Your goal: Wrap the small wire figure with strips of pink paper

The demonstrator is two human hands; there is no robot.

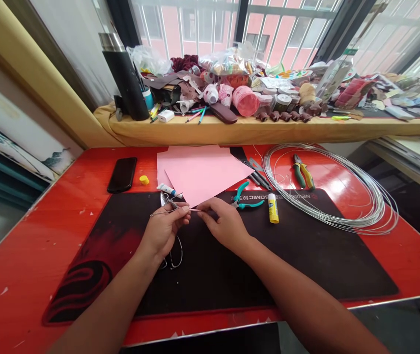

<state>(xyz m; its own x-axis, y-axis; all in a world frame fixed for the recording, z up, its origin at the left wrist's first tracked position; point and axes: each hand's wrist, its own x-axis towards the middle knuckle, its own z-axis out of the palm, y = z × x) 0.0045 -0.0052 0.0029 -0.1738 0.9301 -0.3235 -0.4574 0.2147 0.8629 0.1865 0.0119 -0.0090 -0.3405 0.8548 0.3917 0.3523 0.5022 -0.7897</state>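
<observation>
Bare forearms [114,300] cross the black fabric desk mat [305,265]; left grip [163,228] pinches slim steel forceps [169,202], right grip [224,226] pinches a thin pink strip [194,210] up to their tips.

This looks like a craft corner in a home: a glossy red worktop [21,265] stands against a window with metal bars [197,24], a pink building [261,42] beyond. Pliers [303,172], coiled wire [342,223] and pink card [202,174] lie on it, while the yellow-draped sill [232,132] is crowded with fabric scraps [183,63], jars [282,102] and pens [198,115].
</observation>
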